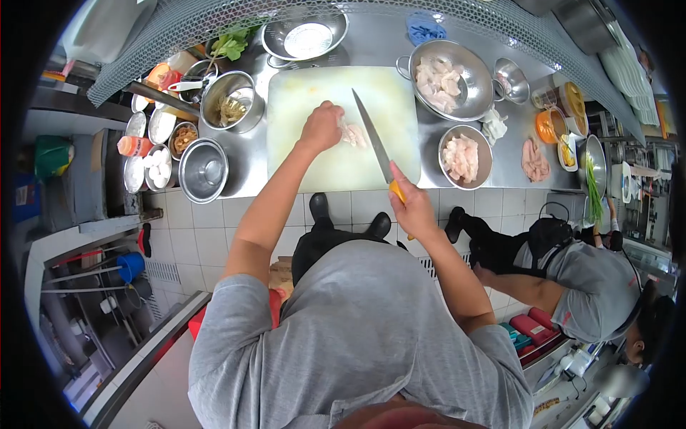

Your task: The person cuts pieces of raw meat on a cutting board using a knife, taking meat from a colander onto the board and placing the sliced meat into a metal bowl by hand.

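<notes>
A white cutting board (300, 93) lies on the steel counter in front of me. My left hand (323, 127) is closed at the board's middle, its curled fingers against a pale piece of raw chicken (352, 134); the fingertips are partly hidden. My right hand (414, 204) grips the yellow handle of a long knife (373, 136) by the board's near right edge. The blade points up and left over the board, to the right of the chicken and apart from it.
Right of the board stand a colander (468, 96) and a steel bowl (464, 182), both with raw meat. A steel pot (250, 93) and an empty-looking bowl (204, 171) stand left. A co-worker (593, 279) is at my right. Wire mesh (286, 16) hangs over the far side.
</notes>
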A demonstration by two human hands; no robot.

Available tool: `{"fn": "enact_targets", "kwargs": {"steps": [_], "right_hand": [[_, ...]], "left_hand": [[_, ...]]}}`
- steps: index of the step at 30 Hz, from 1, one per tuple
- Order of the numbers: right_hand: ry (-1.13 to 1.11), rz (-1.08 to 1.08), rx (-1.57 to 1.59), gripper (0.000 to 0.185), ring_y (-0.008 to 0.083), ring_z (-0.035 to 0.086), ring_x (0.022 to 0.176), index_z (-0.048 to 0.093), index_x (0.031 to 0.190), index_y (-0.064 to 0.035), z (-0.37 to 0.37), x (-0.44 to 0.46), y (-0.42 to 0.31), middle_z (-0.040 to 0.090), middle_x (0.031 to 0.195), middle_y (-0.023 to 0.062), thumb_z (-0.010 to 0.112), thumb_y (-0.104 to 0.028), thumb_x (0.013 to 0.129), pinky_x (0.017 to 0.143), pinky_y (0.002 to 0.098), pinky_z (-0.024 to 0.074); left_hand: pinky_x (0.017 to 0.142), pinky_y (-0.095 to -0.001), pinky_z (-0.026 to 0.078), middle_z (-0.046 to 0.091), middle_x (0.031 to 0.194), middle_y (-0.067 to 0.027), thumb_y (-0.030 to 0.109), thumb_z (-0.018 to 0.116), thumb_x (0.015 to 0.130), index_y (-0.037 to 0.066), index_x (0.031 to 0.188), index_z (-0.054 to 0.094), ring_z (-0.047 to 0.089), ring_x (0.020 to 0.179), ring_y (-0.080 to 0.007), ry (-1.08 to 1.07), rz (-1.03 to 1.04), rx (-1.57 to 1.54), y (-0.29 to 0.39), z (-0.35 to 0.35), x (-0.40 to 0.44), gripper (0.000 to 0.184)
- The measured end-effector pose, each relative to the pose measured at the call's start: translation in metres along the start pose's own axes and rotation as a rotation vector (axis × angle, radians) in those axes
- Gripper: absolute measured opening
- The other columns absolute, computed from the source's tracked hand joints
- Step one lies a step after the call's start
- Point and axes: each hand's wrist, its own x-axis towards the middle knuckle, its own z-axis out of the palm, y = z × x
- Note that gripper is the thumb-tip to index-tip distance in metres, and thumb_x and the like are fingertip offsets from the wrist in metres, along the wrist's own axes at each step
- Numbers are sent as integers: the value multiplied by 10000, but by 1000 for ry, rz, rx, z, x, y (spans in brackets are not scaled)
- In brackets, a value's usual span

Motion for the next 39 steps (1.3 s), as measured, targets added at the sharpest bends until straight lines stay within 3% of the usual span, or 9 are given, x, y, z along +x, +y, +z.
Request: {"fn": "enact_targets", "kwargs": {"steps": [6, 12, 15, 20, 23, 26, 32, 35, 39], "right_hand": [[-7, 127, -133, 745, 435, 718, 924, 409, 1637, -239, -9, -8, 26, 734, 1028, 239, 664, -73, 958, 834, 491, 569], [48, 51, -116, 770, 428, 706, 900, 397, 1640, -226, -1, -18, 42, 727, 989, 227, 657, -46, 937, 830, 514, 569], [-4, 73, -138, 779, 420, 701, 889, 366, 1655, -198, 0, -18, 46, 715, 1000, 229, 637, -50, 940, 831, 516, 580], [-8, 52, -182, 814, 400, 697, 811, 360, 1661, -175, -2, -19, 48, 682, 922, 212, 626, -40, 904, 749, 512, 586], [-35, 57, -195, 845, 389, 697, 791, 362, 1660, -157, -6, -19, 48, 671, 909, 200, 614, -16, 865, 725, 503, 588], [-70, 64, -205, 860, 392, 695, 772, 363, 1660, -151, -12, -19, 46, 669, 917, 199, 599, -3, 846, 715, 507, 587], [-112, 54, -205, 869, 391, 693, 751, 369, 1657, -141, -22, -16, 48, 667, 918, 196, 598, 7, 832, 703, 505, 589], [-60, 33, -192, 835, 396, 693, 760, 370, 1657, -155, -17, -17, 58, 667, 913, 201, 601, -11, 867, 708, 511, 588], [-4, 3, -52, 758, 412, 696, 799, 388, 1650, -207, -30, -22, 45, 678, 926, 208, 602, -63, 937, 735, 519, 586]], "left_hand": [[885, -447, 566, 707, 1067, -187, 59, 732, 807, 46, 1062, 749, 695, 980, -385, -198, 82, 1, 4, 11, -3, 256], [846, -475, 568, 715, 1029, -174, 170, 778, 848, 47, 994, 722, 700, 962, -378, -29, 209, 22, 82, -38, 31, 198], [803, -436, 571, 744, 1031, -146, 209, 793, 856, 66, 1068, 748, 726, 899, -319, -52, 380, 22, 132, -22, 92, 260], [890, -463, 583, 764, 1110, -172, 267, 794, 826, 59, 1094, 756, 739, 1032, -347, -217, 441, 253, 196, 59, 180, 342], [952, -436, 582, 768, 1184, -176, 236, 740, 815, 95, 1117, 797, 735, 1126, -331, -383, 222, 438, 214, 98, 204, 338], [973, -428, 580, 765, 1221, -182, 258, 748, 801, 82, 1150, 804, 737, 1150, -320, -383, 95, 380, 222, 112, 215, 395], [944, -419, 583, 776, 1181, -168, 303, 780, 767, 50, 1149, 797, 749, 1109, -314, -499, 58, 364, 232, 108, 219, 459], [769, -373, 589, 782, 980, -122, 319, 881, 727, 17, 1027, 772, 753, 861, -262, -547, 128, 173, 217, 114, 242, 439], [624, -303, 522, 733, 864, -42, 285, 878, 839, 36, 983, 738, 657, 700, -147, -513, 56, -528, 213, 63, 226, 320]]}}
